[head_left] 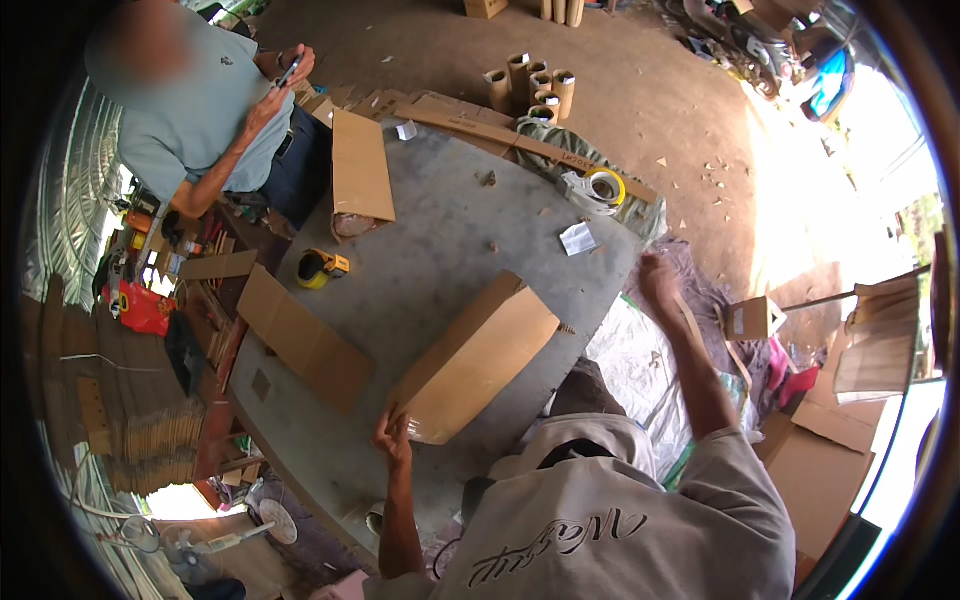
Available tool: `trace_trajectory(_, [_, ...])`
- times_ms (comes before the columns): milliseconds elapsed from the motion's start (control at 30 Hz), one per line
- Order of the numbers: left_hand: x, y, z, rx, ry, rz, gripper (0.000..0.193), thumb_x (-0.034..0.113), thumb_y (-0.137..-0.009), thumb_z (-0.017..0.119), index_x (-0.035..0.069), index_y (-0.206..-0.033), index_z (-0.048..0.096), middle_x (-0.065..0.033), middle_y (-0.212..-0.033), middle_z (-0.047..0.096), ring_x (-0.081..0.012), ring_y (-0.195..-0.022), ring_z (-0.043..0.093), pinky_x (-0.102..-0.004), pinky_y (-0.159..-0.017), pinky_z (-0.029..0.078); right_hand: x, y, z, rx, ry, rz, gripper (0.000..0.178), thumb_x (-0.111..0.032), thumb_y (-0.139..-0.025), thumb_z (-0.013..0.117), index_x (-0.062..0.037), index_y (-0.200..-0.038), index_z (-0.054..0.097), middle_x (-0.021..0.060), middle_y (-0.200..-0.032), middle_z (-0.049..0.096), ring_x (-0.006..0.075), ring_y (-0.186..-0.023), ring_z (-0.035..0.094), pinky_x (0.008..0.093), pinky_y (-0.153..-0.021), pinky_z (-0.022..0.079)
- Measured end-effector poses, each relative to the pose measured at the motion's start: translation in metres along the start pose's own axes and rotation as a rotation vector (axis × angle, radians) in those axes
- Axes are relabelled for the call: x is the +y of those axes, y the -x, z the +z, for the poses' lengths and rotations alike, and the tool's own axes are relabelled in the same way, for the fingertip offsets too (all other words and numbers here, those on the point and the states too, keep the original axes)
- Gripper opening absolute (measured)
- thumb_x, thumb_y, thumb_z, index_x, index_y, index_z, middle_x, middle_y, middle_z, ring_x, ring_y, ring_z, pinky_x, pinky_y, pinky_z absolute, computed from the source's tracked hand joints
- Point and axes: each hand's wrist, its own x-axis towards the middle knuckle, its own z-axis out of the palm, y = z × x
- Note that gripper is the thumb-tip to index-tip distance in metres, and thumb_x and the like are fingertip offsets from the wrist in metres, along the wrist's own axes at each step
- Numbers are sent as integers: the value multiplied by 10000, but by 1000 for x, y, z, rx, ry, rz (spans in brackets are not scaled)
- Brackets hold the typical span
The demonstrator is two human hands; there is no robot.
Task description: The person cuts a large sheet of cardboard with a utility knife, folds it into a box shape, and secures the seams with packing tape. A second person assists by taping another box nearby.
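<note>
A long closed cardboard box [480, 360] lies tilted across the near part of the grey table [430, 215]. My left hand [392, 435] grips its lower left corner, where clear tape shines. Off to the right, beyond the table edge, my right hand [658, 280] is raised away from the box; its fingers are too indistinct to read. A folded cardboard sheet [305, 340] rests left of the box. Behind that sits a yellow and black tape dispenser [322, 268]. Another long box [362, 175] stands toward the far left.
Across the table, at the far left, a person [215, 120] holds a phone [289, 72]. A yellow tape roll [606, 187] and a white paper slip [578, 239] lie near the far right edge. Cardboard tubes [540, 85] stand on the floor. Stacked cardboard [150, 440] is at left.
</note>
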Motion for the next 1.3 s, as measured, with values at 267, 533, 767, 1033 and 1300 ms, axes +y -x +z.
trace_trajectory(267, [11,-2,-6,-16,-139,-13,450,177,-924,711,-65,-1285,593,-146,-1202,672,-216,-1076,637,-333,-928,504,-66,13,-53,-149,13,19,325,-404,-977,549,-92,-1012,633,216,-922,698,426,-861,672,525,-731,507])
trace_trajectory(533, [64,23,69,462,-1037,248,463,228,-901,705,8,-1286,572,-227,-1282,487,-379,-1180,466,-498,-970,406,-96,28,62,-351,-158,-156,274,-330,-918,645,-65,-965,595,186,-909,668,410,-814,653,520,-698,497])
trace_trajectory(767, [151,2,270,-438,-1050,392,608,268,-880,696,50,-1404,480,-174,-897,643,-319,-822,652,-439,-761,509,-115,2,75,-322,-112,-441,361,-97,-789,699,-45,-1131,594,171,-1178,584,382,-1065,574,467,-841,496])
trace_trajectory(1033, [145,-38,335,-403,-1390,265,460,386,-857,733,80,-1159,570,-100,-836,681,-303,-734,701,-437,-643,537,-205,-35,94,-608,-479,-1163,297,-147,-724,719,-57,-998,652,110,-985,645,333,-971,629,441,-896,494])
trace_trajectory(1300, [242,32,208,311,-1059,245,327,252,-729,828,106,-830,554,-111,-662,611,-365,-640,610,-480,-605,463,-342,9,-10,-631,-700,-1550,145,-148,-735,671,-76,-760,548,112,-857,605,324,-827,640,425,-658,532])
